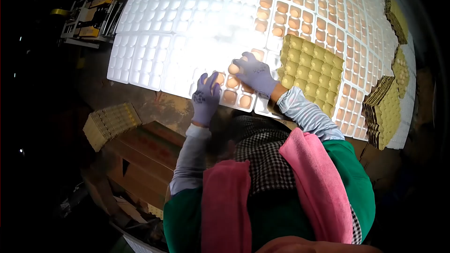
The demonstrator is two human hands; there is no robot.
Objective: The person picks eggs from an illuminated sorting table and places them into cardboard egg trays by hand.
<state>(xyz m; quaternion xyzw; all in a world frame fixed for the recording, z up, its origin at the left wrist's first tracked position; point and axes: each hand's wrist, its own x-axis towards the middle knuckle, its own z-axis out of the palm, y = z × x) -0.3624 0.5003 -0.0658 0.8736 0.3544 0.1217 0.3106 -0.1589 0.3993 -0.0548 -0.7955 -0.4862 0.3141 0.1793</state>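
My left hand (206, 98), in a purple-grey glove, is at the left edge of a group of brown eggs (233, 82) in a white tray (243, 107) at the table's near edge. Its fingers curl around an egg (219, 78). My right hand (255, 72), gloved alike, reaches over the same tray from the right, its fingers bent and spread over an egg (233, 69) at the upper left. Whether it grips that egg is unclear. A yellowish empty pulp tray (311, 70) lies just right of my right hand.
White trays without eggs (147, 61) cover the left side, and egg-filled white trays (354, 103) the right. Stacked pulp trays (383, 112) stand at the far right. More stacked trays (111, 122) and cardboard boxes (145, 152) are below left. A metal machine (93, 18) stands at upper left.
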